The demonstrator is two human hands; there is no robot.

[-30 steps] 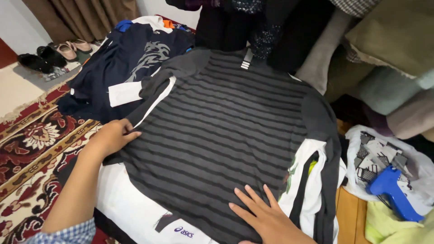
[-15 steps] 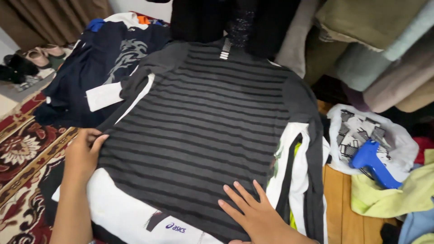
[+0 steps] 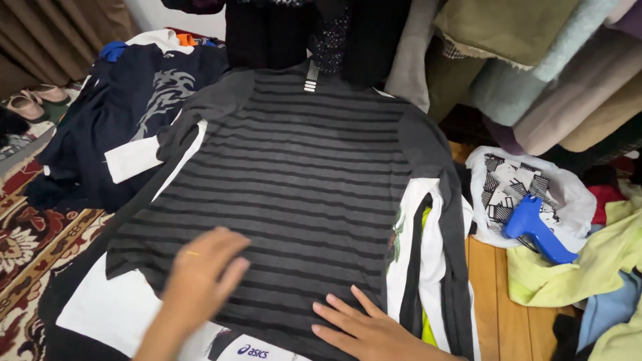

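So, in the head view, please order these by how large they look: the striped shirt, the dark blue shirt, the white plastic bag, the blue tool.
1. striped shirt, clearly the largest.
2. dark blue shirt, partly covered and farther away.
3. white plastic bag.
4. blue tool, the smallest, lying on the bag.

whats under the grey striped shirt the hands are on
Under the grey striped shirt a white garment pokes out at the bottom left, with white, black and yellow-green layers at its right edge. How many lie beneath is hidden.

Centre frame, a striped shirt point(image 3: 301, 194) lies spread flat. Left hand point(image 3: 200, 277) and right hand point(image 3: 364, 327) rest open on its lower edge, fingers spread.
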